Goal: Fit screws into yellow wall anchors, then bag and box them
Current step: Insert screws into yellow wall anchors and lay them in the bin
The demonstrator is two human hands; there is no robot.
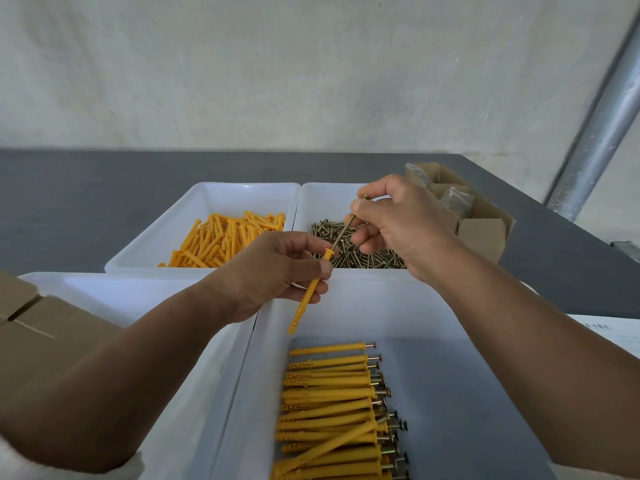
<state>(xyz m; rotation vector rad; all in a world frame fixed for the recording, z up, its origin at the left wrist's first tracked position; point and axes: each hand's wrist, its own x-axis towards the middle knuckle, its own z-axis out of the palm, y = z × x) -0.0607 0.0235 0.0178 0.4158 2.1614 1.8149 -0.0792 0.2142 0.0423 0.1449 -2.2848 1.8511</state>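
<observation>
Left hand (273, 271) pinches a yellow anchor (308, 296), right hand (401, 223) a screw (338, 238); screw tub (329, 192) lies at twelve o'clock, cardboard box (485, 233) at two.

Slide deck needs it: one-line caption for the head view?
Left hand holds an anchor; right hand feeds a screw into it above a bin of finished ones.

Soft daylight falls brightest on the wall (277, 64) beyond the near white bin (363, 306); shadows inside it are faint. The pipe (595, 133) right of it bows; yellow anchors (329, 427) at its near end blur slightly.
</observation>
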